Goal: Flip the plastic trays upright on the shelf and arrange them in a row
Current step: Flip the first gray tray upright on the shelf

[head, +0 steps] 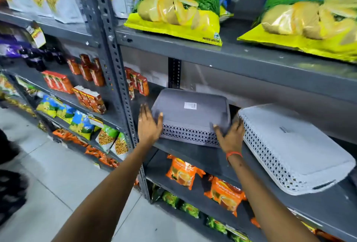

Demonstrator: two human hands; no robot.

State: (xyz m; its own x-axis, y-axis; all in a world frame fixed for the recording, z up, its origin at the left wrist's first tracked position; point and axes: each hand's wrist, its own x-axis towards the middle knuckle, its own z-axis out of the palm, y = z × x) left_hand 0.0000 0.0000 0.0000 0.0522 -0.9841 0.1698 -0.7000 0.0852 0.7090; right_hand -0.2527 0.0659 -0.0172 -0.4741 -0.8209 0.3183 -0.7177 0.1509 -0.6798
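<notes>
A dark grey plastic tray (189,110) lies upside down on the grey metal shelf (193,152), its flat base with a white sticker facing up and its perforated side wall facing me. My left hand (148,125) grips its left end, thumb on top. My right hand (230,135) grips its right end. To the right lies a light grey plastic tray (293,145), also upside down, with its latticed wall toward the shelf's front edge. The two trays sit close together, a narrow gap between them.
Large yellow-and-blue chip bags (181,7) fill the shelf above. Red boxes (137,83) stand at the back left of the tray shelf. Orange packets (183,172) lie on the shelf below. A perforated upright post (116,63) stands left of the trays.
</notes>
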